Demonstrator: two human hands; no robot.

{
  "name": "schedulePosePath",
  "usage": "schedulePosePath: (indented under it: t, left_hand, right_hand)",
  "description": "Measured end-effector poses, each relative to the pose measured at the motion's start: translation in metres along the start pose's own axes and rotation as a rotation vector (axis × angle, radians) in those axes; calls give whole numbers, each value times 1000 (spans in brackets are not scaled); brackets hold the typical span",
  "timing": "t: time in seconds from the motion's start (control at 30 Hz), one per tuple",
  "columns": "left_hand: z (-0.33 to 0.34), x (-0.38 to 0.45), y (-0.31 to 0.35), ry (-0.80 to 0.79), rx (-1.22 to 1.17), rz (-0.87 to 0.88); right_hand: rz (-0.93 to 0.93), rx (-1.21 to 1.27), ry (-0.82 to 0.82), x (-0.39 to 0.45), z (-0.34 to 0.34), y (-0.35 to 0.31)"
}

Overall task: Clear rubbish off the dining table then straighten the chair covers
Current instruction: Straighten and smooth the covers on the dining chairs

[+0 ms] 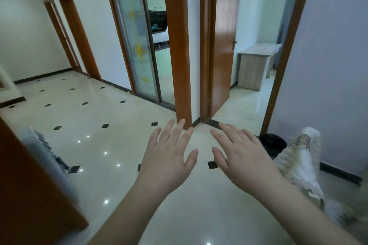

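Both hands held out over the floor, palms down, fingers spread, holding nothing: left hand (169, 157), right hand (242, 157). No dining table in view. Blurry white chair cover (298, 165) at right edge, beside dark bin (272, 143). Progress can't be judged; prob. walking btwn steps.

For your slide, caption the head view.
Two bare open hands, left hand and right hand, held above glossy cream tiled floor.

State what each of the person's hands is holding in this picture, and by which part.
Nothing is held. The left hand and the right hand are both open, fingers spread, palms down above the tiled floor.
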State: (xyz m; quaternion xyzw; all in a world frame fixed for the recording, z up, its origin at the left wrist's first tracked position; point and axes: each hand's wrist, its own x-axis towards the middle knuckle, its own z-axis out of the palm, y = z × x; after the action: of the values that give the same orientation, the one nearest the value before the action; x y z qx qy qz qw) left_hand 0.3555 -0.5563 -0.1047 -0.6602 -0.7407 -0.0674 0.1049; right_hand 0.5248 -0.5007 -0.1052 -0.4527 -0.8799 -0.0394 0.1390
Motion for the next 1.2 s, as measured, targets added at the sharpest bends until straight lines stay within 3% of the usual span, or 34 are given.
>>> schedulePosePath:
  t: [0.23, 0.73, 1.2]
  left_hand:
    - [57, 135, 23, 21, -50, 136]
    - [113, 389, 98, -13, -191, 315]
    - [189, 623, 102, 16, -243, 538]
  right_hand:
    - [161, -27, -27, 81, 37, 85]
    - [319, 2, -44, 247, 71, 277]
    - [536, -103, -91, 412, 127, 373]
